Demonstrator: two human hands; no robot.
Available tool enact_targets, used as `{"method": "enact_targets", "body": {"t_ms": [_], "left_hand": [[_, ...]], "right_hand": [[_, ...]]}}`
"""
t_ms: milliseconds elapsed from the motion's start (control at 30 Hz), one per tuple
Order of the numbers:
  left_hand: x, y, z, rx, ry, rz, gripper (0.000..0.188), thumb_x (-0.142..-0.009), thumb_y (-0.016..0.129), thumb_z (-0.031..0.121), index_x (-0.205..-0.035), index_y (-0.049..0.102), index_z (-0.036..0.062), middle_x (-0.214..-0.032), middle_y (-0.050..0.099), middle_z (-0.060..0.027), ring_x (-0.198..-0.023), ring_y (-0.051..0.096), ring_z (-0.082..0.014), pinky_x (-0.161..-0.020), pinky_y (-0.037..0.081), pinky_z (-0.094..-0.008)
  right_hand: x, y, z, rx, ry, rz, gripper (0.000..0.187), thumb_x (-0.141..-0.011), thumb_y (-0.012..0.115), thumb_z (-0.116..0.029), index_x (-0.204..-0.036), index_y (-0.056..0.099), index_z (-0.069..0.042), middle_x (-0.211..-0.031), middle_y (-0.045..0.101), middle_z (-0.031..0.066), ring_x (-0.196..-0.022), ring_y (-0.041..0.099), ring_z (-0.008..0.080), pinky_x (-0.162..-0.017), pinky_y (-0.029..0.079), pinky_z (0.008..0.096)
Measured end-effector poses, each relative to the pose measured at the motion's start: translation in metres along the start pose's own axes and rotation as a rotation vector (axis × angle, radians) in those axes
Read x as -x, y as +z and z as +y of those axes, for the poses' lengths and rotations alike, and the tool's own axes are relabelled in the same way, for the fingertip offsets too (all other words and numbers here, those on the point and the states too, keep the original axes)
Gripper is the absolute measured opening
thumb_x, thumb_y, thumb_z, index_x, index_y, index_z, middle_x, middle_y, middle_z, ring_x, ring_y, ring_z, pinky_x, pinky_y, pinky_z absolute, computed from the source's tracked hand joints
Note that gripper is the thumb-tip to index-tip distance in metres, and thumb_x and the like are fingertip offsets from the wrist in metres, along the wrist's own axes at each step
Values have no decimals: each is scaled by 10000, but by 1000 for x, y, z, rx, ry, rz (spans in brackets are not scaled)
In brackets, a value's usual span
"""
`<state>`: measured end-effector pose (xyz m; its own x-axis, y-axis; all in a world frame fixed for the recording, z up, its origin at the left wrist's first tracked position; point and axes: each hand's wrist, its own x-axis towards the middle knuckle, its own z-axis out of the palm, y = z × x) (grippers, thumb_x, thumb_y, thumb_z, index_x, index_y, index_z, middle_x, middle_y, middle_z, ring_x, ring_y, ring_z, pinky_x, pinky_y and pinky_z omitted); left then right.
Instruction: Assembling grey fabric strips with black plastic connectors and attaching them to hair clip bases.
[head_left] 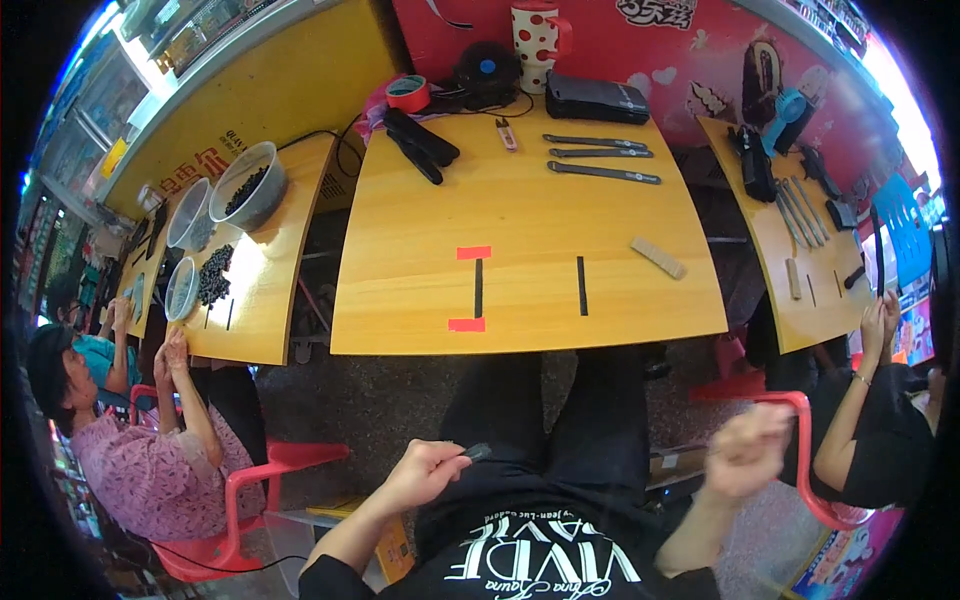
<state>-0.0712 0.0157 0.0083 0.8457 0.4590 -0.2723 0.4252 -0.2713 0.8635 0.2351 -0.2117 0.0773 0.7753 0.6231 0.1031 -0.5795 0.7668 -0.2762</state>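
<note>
Left hand (425,470) pinches a small dark piece (478,452) low in the frame over the lap, right hand (745,452) blurred, fingers unreadable: best steady both before reaching the wooden table (530,215).

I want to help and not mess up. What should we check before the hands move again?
1. Left hand grips a small dark piece: ok.
2. Right hand is empty: cannot tell, it is blurred.
3. Both hands are over the lap, off the table: ok.
4. Table middle between the two black strips is free: ok.
5. Wooden block lies apart from the strips: ok.
</note>
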Motion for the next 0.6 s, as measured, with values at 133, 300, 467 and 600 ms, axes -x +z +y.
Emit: {"method": "enact_targets", "body": {"t_ms": [133,300,467,600], "left_hand": [[-16,7,45,410,-78,45,174,-949,541,117,-972,651,-16,-718,613,-45,-590,572,-94,-547,454,-221],[-39,18,49,864,-68,80,275,-984,488,134,-1194,577,-20,-840,618,-67,-655,586,-118,-596,493,-234],[-43,32,53,1018,-49,94,267,-984,485,118,-1203,565,-12,-859,623,-75,-674,592,-129,-621,497,-241],[-47,42,53,1091,-50,71,250,-981,479,89,-1196,566,-5,-887,631,-76,-695,595,-127,-644,498,-242]], "right_hand": [[-7,27,44,945,-63,-203,97,-840,518,35,-813,586,-29,-657,517,41,-520,448,86,-437,359,212],[23,2,121,1430,267,-426,44,-846,601,42,-884,614,25,-712,597,101,-598,611,178,-532,462,290],[21,3,132,1623,20,-442,43,-831,630,12,-849,591,7,-718,584,137,-602,600,302,-516,458,345],[17,7,137,1724,-87,-508,65,-805,629,20,-839,584,-13,-710,566,128,-614,600,298,-525,459,374]]}}
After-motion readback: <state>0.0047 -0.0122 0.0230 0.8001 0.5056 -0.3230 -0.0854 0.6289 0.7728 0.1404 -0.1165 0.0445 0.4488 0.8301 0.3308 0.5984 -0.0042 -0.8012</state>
